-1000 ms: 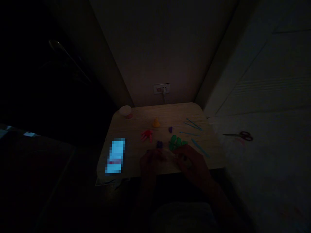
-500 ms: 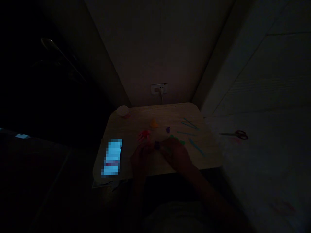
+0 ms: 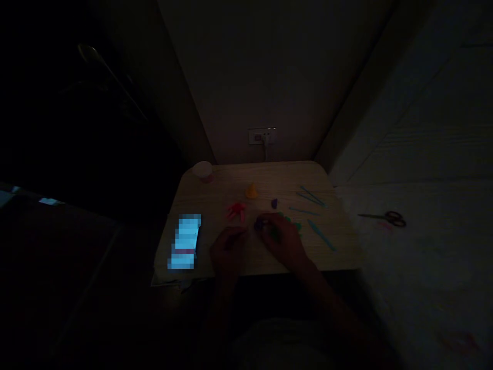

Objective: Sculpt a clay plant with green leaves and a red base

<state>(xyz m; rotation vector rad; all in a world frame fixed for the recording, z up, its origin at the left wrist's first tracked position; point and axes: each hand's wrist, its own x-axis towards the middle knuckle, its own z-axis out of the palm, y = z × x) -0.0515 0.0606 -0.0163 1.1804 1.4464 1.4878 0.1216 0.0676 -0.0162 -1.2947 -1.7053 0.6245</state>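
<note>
Since the picture of half a second ago, both hands have slid toward the middle of the frame along the near part of the bench [image 3: 215,192]. The right hand [image 3: 283,239] now covers most of the green clay pieces [image 3: 296,225], so only their edge shows at its upper right, and its fingers [image 3: 265,226] have come onto the purple clay lump [image 3: 261,222]. They curl over that lump, but the dim light hides whether they pinch it or only rest on it. The left hand [image 3: 228,249] lies just left of it, low on the bench, its fingers bent inward; whether they hold anything I cannot tell. Judging from this, the work has turned from the green pieces to the purple lump.

Above the hands lie a red clay shape [image 3: 236,209], a yellow clay cone [image 3: 251,191] and a second small purple bit [image 3: 274,203]. Right of them are thin teal modelling sticks [image 3: 321,235], well apart from the fingers. A lit phone [image 3: 185,241] sits at the bench's lower left, and a small capped tub [image 3: 202,171] at its far left corner. Scissors [image 3: 387,218] lie off the bench at the right of the frame, and a wall socket [image 3: 262,136] shows above.
</note>
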